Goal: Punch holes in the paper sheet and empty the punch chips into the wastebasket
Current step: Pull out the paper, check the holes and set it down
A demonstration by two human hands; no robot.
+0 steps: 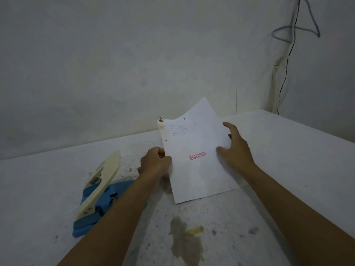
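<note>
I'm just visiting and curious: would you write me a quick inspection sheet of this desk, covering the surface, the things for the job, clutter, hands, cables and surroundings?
Surface: white table, speckled with dark spots, with a brownish stain near the front.
Job's things: paper sheet stamped REJECTED in red, tilted up off the table, top left corner torn and browned; blue hole punch with cream lever, on the table to the left.
Wastebasket: nothing seen.
Clutter: small yellow smear beside the stain.
Hands: left hand pinches the sheet's left edge; right hand rests open against its right edge.
Cables: black and grey wires hang down the wall at far right.
Surroundings: bare, scuffed whitish wall.
</note>
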